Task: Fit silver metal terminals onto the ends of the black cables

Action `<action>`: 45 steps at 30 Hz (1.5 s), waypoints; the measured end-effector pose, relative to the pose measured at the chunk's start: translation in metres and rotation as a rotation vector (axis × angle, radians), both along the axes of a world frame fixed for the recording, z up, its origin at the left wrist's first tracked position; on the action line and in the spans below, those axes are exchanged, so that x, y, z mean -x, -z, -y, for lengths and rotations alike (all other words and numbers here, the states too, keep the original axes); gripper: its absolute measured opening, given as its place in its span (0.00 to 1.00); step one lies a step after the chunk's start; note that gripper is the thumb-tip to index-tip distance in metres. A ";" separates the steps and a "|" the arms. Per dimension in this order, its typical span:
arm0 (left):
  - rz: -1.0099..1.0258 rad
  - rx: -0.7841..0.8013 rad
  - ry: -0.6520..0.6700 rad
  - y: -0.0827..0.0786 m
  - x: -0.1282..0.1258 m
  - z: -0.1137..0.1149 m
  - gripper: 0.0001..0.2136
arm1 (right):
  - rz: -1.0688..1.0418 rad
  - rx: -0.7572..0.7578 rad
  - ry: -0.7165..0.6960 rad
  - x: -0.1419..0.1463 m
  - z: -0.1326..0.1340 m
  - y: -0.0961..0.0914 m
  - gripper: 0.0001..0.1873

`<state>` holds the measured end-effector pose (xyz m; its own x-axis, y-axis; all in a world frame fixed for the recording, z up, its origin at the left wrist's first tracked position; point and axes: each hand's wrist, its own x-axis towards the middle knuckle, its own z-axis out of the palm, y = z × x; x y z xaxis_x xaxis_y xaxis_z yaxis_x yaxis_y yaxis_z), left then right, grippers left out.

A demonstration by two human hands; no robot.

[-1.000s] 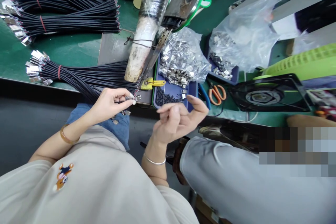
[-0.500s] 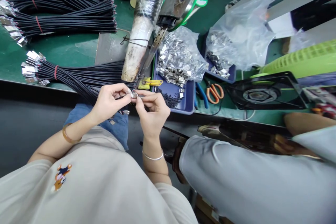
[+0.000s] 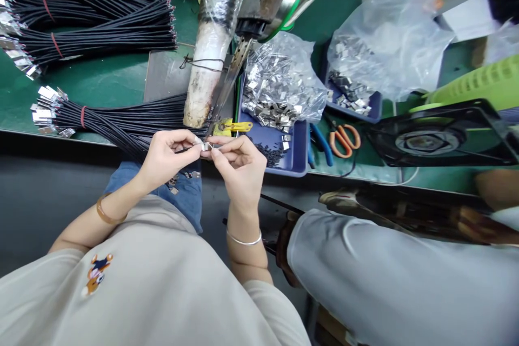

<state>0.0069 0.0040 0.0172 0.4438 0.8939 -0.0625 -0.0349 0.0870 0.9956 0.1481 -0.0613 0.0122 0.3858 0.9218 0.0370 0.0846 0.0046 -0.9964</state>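
My left hand (image 3: 168,159) is closed in a pinch at the end of a black cable, most of which is hidden by the fingers. At its fingertips shows a small silver metal connector (image 3: 206,146). From the other side, my right hand (image 3: 243,165) pinches the same connector between thumb and forefinger, its other fingers curled. Fine detail there is too small to make out. Just behind the hands lies a bundle of black cables (image 3: 133,116) with metal ends, tied by a red band. Several metal connector pieces (image 3: 173,184) rest on my lap.
A blue tray (image 3: 298,159) holds a bag of metal shells (image 3: 279,78) and small black parts (image 3: 270,154). Above the hands hang a soldering iron (image 3: 233,78) and a wrapped tube (image 3: 198,86). Orange-handled scissors (image 3: 344,140) and a black fan (image 3: 430,140) lie right; a person sits there.
Both hands keep their pinch at the connector, with the right wrist shifted slightly right. The view has turned a little, so the tray, scissors and fan appear farther right.
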 end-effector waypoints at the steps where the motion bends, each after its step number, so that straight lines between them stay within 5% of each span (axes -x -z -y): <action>1: 0.008 0.002 -0.017 0.000 -0.001 0.000 0.06 | 0.016 -0.008 0.005 0.001 0.000 0.000 0.10; 8: 0.055 0.009 -0.133 0.002 -0.009 0.002 0.05 | 0.089 -0.083 0.036 0.005 0.000 -0.001 0.06; 45: -0.024 -0.030 -0.171 0.002 -0.009 0.008 0.06 | 0.138 0.014 -0.064 -0.003 -0.008 -0.007 0.07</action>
